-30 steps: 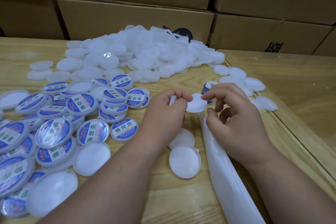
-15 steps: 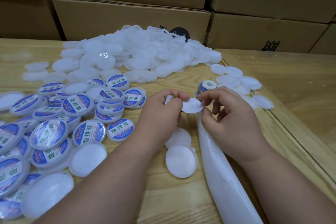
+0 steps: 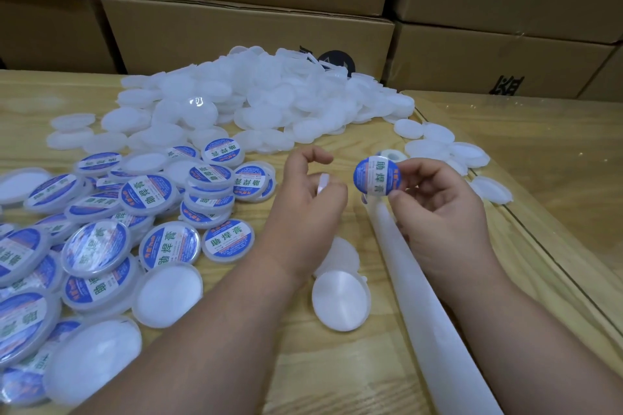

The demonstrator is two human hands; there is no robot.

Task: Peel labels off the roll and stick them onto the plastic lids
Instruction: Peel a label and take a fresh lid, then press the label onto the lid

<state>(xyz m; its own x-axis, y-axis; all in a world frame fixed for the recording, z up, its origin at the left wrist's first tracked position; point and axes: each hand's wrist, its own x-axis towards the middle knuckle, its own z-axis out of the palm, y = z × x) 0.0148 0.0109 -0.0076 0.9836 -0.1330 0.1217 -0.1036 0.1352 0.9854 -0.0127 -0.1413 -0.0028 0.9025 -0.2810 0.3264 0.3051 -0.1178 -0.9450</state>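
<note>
Label (image 3: 377,177) in rt grip (image 3: 438,209)

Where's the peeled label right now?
In the head view the peeled label is right of centre, pinched by the right hand above the backing strip, just in front of the label roll.

A round blue-and-white label (image 3: 377,176) is held face up at centre, its backing strip (image 3: 428,307) trailing toward five o'clock. Bare white lids (image 3: 256,101) heap at twelve o'clock; labelled lids (image 3: 101,222) spread toward nine.
</note>
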